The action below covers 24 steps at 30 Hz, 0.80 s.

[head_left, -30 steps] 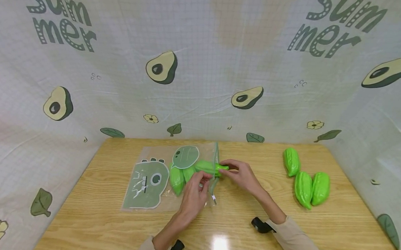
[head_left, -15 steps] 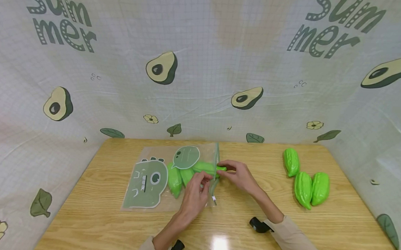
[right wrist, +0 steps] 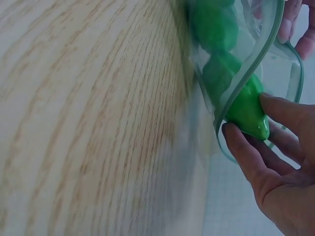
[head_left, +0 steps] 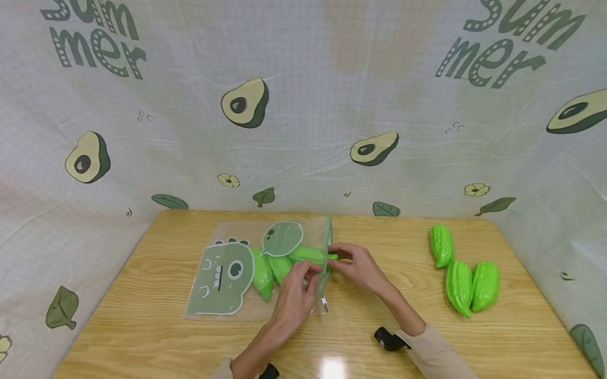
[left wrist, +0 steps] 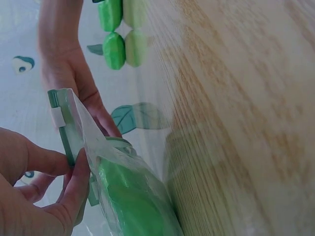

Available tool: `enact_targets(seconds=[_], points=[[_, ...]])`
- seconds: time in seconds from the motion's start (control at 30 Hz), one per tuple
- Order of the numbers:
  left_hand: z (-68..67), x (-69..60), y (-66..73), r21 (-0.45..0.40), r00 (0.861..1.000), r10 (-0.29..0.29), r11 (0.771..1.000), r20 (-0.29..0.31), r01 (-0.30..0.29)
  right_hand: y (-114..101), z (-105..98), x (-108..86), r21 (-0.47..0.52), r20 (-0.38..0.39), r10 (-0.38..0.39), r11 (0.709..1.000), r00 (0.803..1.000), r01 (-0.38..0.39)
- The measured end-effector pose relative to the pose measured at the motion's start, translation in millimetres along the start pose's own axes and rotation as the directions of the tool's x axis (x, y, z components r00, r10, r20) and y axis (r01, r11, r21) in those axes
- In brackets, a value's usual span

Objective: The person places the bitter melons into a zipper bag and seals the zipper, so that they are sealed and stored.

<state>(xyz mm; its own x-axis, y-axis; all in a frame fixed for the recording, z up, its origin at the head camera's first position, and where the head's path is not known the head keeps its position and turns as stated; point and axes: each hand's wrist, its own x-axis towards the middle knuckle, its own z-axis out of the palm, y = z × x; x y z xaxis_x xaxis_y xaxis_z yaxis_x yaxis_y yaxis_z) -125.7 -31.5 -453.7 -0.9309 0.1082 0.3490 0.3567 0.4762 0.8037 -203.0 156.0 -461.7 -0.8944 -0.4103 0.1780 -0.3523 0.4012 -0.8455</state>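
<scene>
A clear zip bag [head_left: 257, 309] with a green monster print lies flat, its mouth facing right, several bright green ridged vegetables [head_left: 262, 275] inside. The left hand [head_left: 293, 299] pinches the bag's edge near the mouth; in the left wrist view its thumb and fingers [left wrist: 74, 172] grip the green zip strip [left wrist: 63, 128] below a white slider. At the mouth, the right hand [head_left: 361, 266] holds the tip of one vegetable. The right wrist view shows that vegetable [right wrist: 248, 110] partly in the opening, between the thumb and fingers of the right hand [right wrist: 280, 147].
Three more green vegetables [head_left: 441, 246] lie on the right side of the wooden table [head_left: 383, 238], two of them side by side. Behind and beside the table hangs a pale cloth [head_left: 304, 172] printed with avocados and leaves.
The right hand has moved slightly left, and the vegetable it holds has slid farther into the bag. The vegetables inside have shifted a little left. The left hand has stayed nearly still.
</scene>
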Motion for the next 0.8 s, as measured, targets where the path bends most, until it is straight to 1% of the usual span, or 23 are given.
enact_targets(seconds=[0.37, 0.6, 0.8], points=[[-1.2, 0.9, 0.5, 0.003, 1.0, 0.002, 1.0, 0.015, -0.002, 0, 2, 4.2, 0.003, 0.02, -0.02, 1.0, 1.0, 0.02], [-1.5, 0.7, 0.4, 0.007, 1.0, 0.004, 1.0, 0.006, -0.004, -2, 6, 9.5, 0.027, 0.054, -0.017, 1.0, 0.998, 0.016], [-1.4, 1.6, 0.9, 0.0, 1.0, 0.006, 1.0, 0.006, -0.006, -1, 7, 13.2, 0.036, 0.063, -0.033, 0.999, 0.997, 0.03]])
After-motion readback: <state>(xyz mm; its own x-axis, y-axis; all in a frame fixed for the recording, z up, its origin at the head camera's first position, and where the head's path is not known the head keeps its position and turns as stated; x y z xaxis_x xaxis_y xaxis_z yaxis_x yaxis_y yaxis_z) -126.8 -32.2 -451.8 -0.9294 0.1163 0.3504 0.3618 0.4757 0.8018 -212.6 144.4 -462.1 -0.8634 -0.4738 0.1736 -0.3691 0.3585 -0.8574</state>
